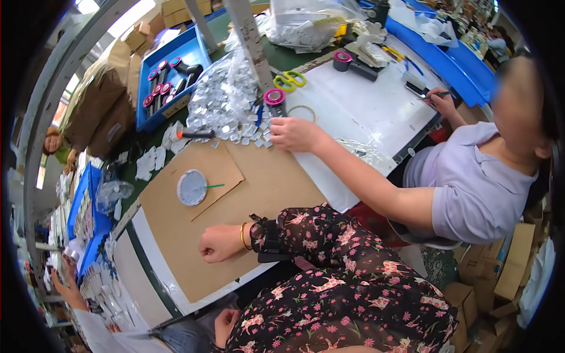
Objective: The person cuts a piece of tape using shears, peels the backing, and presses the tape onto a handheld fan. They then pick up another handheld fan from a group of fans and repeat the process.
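Note:
My right hand (220,243), with a gold bangle and a dark band at the wrist, rests as a loose fist on the brown cardboard sheet (265,188). Nothing shows in its fingers. Low in the view, my left hand (226,325) lies below the table edge near my lap, its fingers curled and partly hidden, with no object visible in it. Beyond my right fist, a round dish of grey-white paste (192,187) sits on a smaller cardboard piece, and a thin green stick (215,186) juts from it.
A co-worker's hand (291,134) reaches in beside a pink-topped black device (275,101). Behind lie a bag of small silvery squares (223,88), an orange-tipped black tool (197,135), yellow-green scissors (289,81) and a blue bin (143,115) of similar devices. A metal post (250,44) rises at the back.

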`<action>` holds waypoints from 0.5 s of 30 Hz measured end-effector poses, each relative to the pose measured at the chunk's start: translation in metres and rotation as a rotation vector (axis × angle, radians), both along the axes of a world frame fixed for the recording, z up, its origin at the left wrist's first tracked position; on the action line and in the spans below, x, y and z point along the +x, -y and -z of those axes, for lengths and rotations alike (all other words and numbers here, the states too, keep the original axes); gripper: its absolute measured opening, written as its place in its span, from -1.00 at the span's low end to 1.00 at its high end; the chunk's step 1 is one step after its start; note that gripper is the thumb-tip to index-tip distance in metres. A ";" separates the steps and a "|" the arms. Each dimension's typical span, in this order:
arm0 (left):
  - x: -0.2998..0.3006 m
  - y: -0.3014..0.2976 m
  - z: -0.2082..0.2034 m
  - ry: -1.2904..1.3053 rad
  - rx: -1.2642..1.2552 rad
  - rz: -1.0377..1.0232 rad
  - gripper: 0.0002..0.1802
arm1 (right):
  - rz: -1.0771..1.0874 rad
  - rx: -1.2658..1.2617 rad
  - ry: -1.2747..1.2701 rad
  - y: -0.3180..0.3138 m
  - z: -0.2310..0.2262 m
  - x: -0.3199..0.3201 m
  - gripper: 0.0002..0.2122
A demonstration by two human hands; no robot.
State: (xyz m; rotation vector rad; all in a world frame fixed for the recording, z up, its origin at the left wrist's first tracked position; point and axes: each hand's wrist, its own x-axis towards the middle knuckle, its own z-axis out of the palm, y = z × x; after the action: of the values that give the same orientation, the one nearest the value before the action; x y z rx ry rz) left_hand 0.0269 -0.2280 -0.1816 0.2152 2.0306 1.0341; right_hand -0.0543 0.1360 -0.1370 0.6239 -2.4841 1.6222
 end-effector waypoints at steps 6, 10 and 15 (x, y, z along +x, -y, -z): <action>0.017 0.022 0.067 -0.107 -0.074 0.069 -0.77 | -0.107 -0.008 0.058 0.017 0.002 -0.015 -0.81; -0.079 -0.041 -0.017 -0.619 -0.129 0.224 -0.67 | 0.010 -0.002 0.060 -0.011 0.005 0.001 -0.80; -0.301 0.059 -0.335 -1.624 -0.545 0.008 -0.54 | -0.058 -0.063 0.025 0.009 0.009 -0.010 -0.79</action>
State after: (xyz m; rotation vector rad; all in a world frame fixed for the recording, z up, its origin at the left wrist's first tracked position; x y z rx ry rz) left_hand -0.2737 -0.2872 0.1532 0.9873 3.5870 0.0491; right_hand -0.0646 0.1267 -0.1456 0.6780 -2.4432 1.7313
